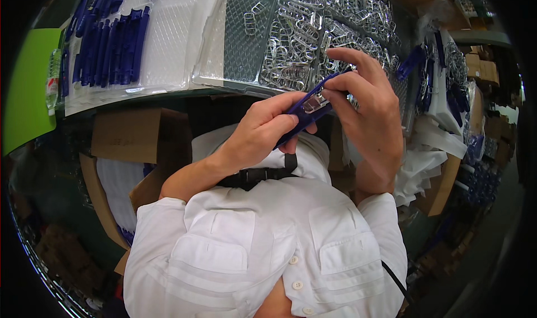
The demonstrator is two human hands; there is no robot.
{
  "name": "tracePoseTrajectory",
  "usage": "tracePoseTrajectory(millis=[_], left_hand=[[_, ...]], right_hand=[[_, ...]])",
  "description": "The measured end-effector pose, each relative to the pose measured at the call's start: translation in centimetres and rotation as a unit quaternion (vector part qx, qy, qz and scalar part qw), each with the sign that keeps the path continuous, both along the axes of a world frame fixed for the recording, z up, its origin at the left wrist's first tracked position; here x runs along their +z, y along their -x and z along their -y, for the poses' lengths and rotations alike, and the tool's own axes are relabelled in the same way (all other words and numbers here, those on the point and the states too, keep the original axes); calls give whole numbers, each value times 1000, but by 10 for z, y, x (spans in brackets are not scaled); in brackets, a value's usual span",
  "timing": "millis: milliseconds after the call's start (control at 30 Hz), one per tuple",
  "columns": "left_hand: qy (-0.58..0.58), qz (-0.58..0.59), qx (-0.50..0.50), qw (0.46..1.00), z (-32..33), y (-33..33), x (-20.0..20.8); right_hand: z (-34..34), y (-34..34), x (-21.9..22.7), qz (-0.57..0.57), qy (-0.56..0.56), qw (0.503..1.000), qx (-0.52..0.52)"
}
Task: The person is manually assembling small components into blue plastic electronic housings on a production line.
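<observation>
My left hand (pixel 260 125) is wrapped round a long, dark blue plastic part (pixel 292 129), thumb on top and fingers beneath. The part slants up to the right above my lap. In its hollow face lies a shiny metal wire clip (pixel 314 103). My right hand (pixel 369 103) pinches the upper right end of the part, its thumb against the end of the clip and its forefinger at the blue rim. Another right finger sticks out above, over a clear tray (pixel 240 55) holding many loose metal wire clips (pixel 291 47). The fingertips partly hide the part's far end.
At the left, blue plastic parts (pixel 114 50) lie in rows on a white textured tray (pixel 170 55). A clear bottle (pixel 52 80) stands by a green surface (pixel 28 89). An open cardboard box (pixel 126 136) sits below the table edge. Bagged blue and metal pieces (pixel 442 75) crowd the right.
</observation>
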State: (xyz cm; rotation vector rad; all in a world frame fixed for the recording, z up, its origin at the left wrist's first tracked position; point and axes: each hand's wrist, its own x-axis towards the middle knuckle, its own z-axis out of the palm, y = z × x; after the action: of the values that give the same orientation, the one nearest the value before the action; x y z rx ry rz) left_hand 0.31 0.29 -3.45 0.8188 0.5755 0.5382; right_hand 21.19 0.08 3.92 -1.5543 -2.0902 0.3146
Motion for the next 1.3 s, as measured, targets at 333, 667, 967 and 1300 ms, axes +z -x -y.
tracePoseTrajectory(millis=[333,667,967,1300], left_hand=[[-101,-19,44,994,2,1,-4],[-263,-190,40,945,-8,-10,2],[-300,-226,138,916,-6,-24,-25],[-201,-141,20,969,-17,-11,-6]], right_hand=[[7,15,-6,-135,8,980,-146],[14,-3,-31,-223,125,962,-97],[17,5,-41,-142,25,985,-94],[3,-20,-48,-380,202,900,-68]])
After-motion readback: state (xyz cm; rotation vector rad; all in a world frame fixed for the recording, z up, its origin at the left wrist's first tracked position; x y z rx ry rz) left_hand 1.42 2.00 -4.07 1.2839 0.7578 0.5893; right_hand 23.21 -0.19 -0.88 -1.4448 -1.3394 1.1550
